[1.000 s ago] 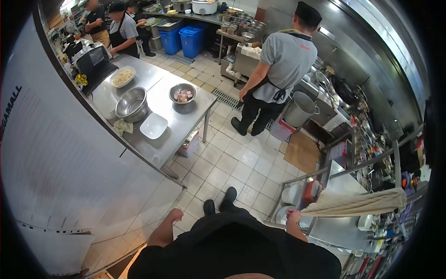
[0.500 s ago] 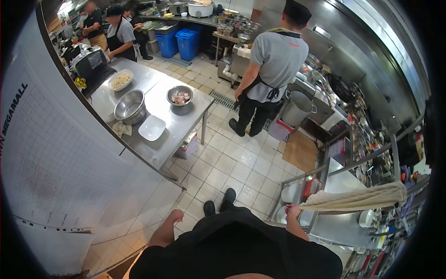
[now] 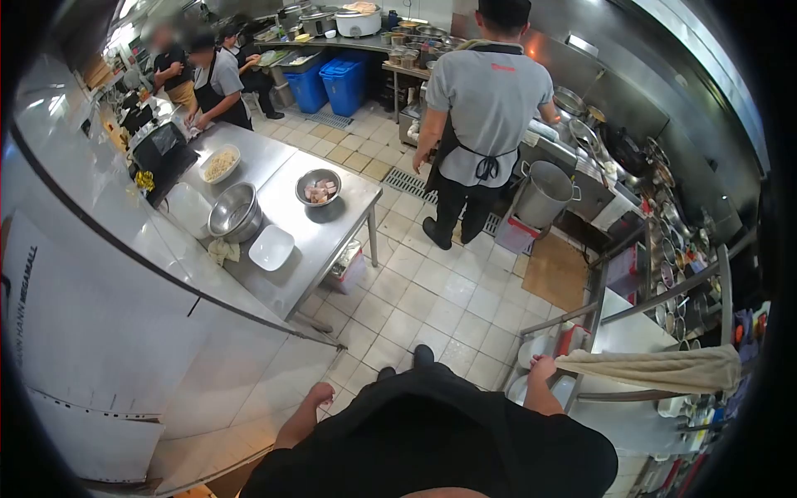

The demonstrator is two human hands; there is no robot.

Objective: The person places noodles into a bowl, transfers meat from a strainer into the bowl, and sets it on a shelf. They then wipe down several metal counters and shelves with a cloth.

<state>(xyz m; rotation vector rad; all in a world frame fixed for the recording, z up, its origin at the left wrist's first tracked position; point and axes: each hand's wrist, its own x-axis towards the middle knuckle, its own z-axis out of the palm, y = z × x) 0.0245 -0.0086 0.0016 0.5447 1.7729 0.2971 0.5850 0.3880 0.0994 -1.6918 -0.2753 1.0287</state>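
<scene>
The towel (image 3: 656, 369) lay draped along the rack (image 3: 725, 290) at your right, its near end touching your right hand (image 3: 543, 367). That hand's fingers were curled at the towel end; can't tell if they actually gripped it. White bowls (image 3: 529, 350) sat just below. Your left hand (image 3: 320, 395) hung at your side, curled in a loose fist w/ nothing in it. Further out, left: steel desk (image 3: 332, 228) w/ a meat bowl (image 3: 318, 188), an empty steel bowl (image 3: 235, 211) & a white plate (image 3: 272, 247). A co-worker (image 3: 490, 100) in grey stood beside a big pot (image 3: 545, 193).

High head view, forward and down
</scene>
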